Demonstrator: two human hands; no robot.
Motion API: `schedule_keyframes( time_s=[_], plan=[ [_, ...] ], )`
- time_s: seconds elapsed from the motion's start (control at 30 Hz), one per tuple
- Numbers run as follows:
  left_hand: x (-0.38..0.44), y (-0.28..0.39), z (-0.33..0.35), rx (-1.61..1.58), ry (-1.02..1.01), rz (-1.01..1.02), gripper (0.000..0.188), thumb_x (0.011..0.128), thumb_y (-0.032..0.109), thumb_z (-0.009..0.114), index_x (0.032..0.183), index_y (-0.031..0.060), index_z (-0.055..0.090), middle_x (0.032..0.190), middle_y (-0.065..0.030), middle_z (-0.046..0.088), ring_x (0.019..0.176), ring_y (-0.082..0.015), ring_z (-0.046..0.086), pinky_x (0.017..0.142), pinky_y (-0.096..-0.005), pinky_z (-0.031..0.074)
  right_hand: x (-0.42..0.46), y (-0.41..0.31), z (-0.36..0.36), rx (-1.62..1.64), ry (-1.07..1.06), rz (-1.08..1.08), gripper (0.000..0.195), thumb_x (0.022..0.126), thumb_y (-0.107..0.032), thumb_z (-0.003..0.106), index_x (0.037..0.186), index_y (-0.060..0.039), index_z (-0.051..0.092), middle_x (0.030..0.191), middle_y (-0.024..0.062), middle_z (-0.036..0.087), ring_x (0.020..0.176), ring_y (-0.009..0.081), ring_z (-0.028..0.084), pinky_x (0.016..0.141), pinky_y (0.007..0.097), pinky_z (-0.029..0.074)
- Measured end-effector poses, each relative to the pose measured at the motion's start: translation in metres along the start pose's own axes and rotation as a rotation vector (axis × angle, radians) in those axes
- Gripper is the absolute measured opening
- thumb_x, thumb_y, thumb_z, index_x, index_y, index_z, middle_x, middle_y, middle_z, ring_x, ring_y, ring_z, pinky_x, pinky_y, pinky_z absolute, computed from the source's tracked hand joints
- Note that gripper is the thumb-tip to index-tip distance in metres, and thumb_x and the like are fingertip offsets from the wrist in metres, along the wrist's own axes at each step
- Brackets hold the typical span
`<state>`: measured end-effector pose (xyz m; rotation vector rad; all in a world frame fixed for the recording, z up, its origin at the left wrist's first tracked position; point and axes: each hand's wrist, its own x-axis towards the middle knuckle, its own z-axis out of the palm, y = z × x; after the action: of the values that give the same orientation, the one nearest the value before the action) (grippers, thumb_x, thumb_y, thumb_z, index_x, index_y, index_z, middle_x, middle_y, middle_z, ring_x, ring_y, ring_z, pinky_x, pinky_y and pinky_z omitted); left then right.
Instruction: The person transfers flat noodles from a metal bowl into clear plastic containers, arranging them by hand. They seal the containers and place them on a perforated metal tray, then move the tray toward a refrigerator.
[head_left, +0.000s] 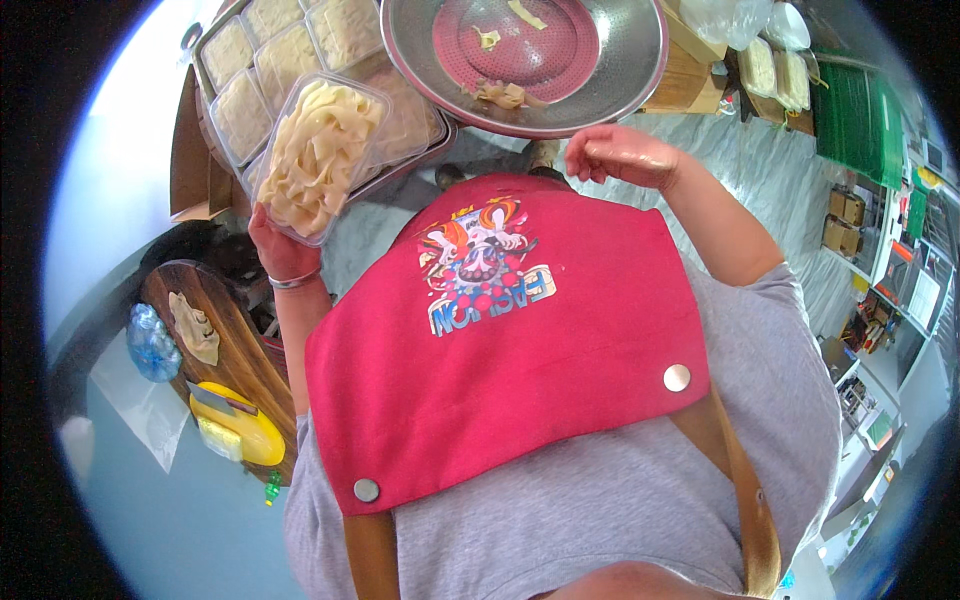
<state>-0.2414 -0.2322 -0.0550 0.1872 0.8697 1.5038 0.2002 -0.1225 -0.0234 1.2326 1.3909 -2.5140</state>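
Note:
My left hand (283, 244) grips the near end of a clear plastic container (319, 159) filled with wide, pale flat noodles. The container is tilted and overlaps a tray (409, 161) of similar filled containers (287, 64) with lids. My right hand (622, 156) is empty, its fingers loosely bent, just below the rim of a large perforated metal basin (637, 71). Inside the basin lie a few noodle scraps (501, 94) and a noodle strip (527, 13).
At left, a wooden board (255, 352) holds a dough-like piece (193, 328), a yellow cutting board (259, 439) and a cleaver (212, 398). A blue plastic bag (153, 343) sits beside it. More filled containers (772, 75) stand at upper right, near a green panel (859, 124).

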Motion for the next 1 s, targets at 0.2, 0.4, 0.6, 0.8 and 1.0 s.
schedule_keyframes(
  time_s=[0.2, 0.4, 0.6, 0.8, 1.0],
  plan=[
    [0.003, 0.003, 0.000, 0.011, -0.025, 0.022, 0.063, 0.089, 0.040, 0.039, 0.137, 0.0013, 0.030, 0.139, -0.0155, 0.037, 0.127, -0.0325, 0.038, 0.104, -0.0457, 0.031, 0.009, 0.083, -0.010, -0.536, -0.042, 0.257, 0.023, 0.081, -0.030, 0.062, 0.088, -0.0085, 0.057, 0.080, -0.0006, 0.056, 0.074, 0.0090, 0.050, 0.062, 0.0252, 0.039],
    [-0.006, 0.004, 0.008, 0.000, -0.032, 0.041, 0.061, 0.089, 0.040, 0.039, 0.137, 0.0018, 0.031, 0.139, -0.0154, 0.037, 0.127, -0.0322, 0.038, 0.104, -0.0452, 0.032, -0.037, 0.017, -0.033, -0.379, 0.009, 0.240, 0.023, 0.088, -0.032, 0.054, 0.091, -0.0090, 0.056, 0.081, -0.0001, 0.058, 0.073, 0.0087, 0.052, 0.060, 0.0232, 0.040],
    [-0.010, 0.005, 0.007, -0.052, -0.029, 0.038, 0.060, 0.090, 0.039, 0.039, 0.136, 0.0016, 0.032, 0.139, -0.0158, 0.038, 0.125, -0.0322, 0.040, 0.104, -0.0453, 0.033, -0.020, -0.043, -0.024, 0.084, 0.023, -0.082, 0.028, 0.094, -0.036, 0.045, 0.094, -0.0091, 0.054, 0.084, 0.0003, 0.058, 0.069, 0.0072, 0.050, 0.056, 0.0201, 0.037],
    [-0.025, -0.002, 0.001, -0.112, -0.110, 0.052, 0.060, 0.091, 0.041, 0.035, 0.136, 0.0018, 0.033, 0.138, -0.0158, 0.039, 0.125, -0.0327, 0.041, 0.103, -0.0457, 0.033, 0.033, -0.038, -0.044, -0.296, 0.272, -0.032, 0.032, 0.088, -0.038, 0.053, 0.097, -0.0078, 0.057, 0.087, 0.0016, 0.060, 0.074, 0.0114, 0.055, 0.063, 0.0258, 0.043],
    [-0.033, -0.003, 0.017, -0.079, 0.035, 0.096, 0.058, 0.090, 0.039, 0.037, 0.135, 0.0019, 0.034, 0.137, -0.0167, 0.040, 0.124, -0.0328, 0.041, 0.103, -0.0456, 0.033, 0.137, -0.013, -0.029, -1.476, 0.457, 0.091, 0.037, 0.079, -0.029, 0.058, 0.110, -0.0083, 0.059, 0.106, 0.0164, 0.062, 0.097, 0.0306, 0.061, 0.077, 0.0425, 0.049]
  ],
)
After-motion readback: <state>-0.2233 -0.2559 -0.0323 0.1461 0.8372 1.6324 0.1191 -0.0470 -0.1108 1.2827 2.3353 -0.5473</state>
